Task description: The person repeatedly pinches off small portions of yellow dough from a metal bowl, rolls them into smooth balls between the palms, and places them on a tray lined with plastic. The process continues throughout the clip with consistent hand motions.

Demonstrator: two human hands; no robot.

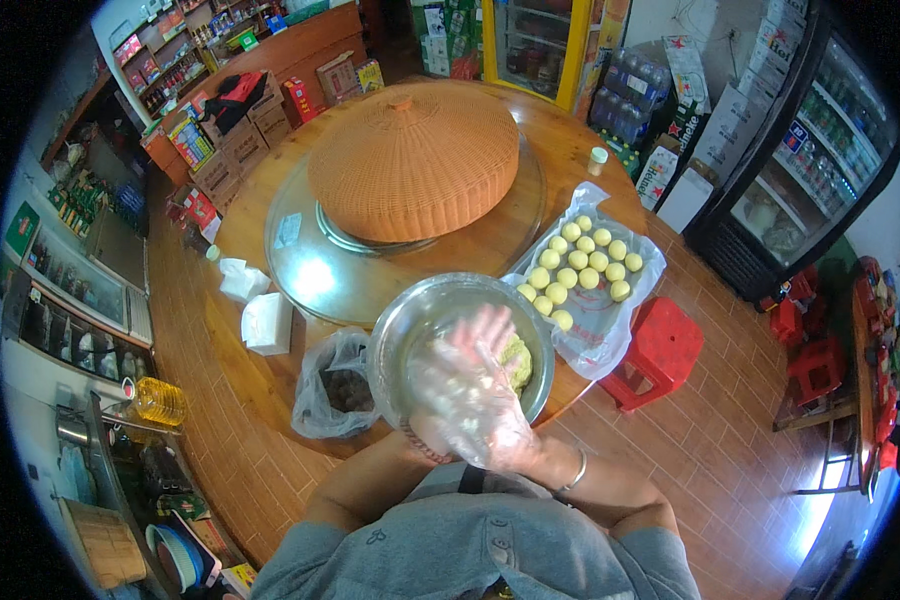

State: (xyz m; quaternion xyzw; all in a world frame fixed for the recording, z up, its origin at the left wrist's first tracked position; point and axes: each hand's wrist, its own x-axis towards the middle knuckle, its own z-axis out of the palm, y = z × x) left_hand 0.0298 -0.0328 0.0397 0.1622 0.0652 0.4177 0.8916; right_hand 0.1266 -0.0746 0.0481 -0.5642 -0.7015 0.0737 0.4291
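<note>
A wide steel mixing bowl point(387, 352) stands at the table edge right before me. Inside it, at the right, lies a lump of yellow-green dough point(521, 367). My left hand point(446, 382), above a beaded bracelet, and my right hand point(495, 427), above a silver bangle, meet over the bowl. They overlap palm to palm and are blurred by motion. A shiny film like a clear plastic glove shows on them; whether anything lies between the palms is hidden. Right of the bowl, a plastic-lined tray point(596, 330) carries several pale yellow dough balls point(577, 259).
A clear plastic bag point(315, 397) with dark contents sits left of the bowl. Tissue packs point(266, 322) lie farther left. A woven dome cover point(420, 165) rests on the glass turntable point(292, 255). A small jar point(597, 161) stands beyond the tray; a red stool point(664, 341) is at the right.
</note>
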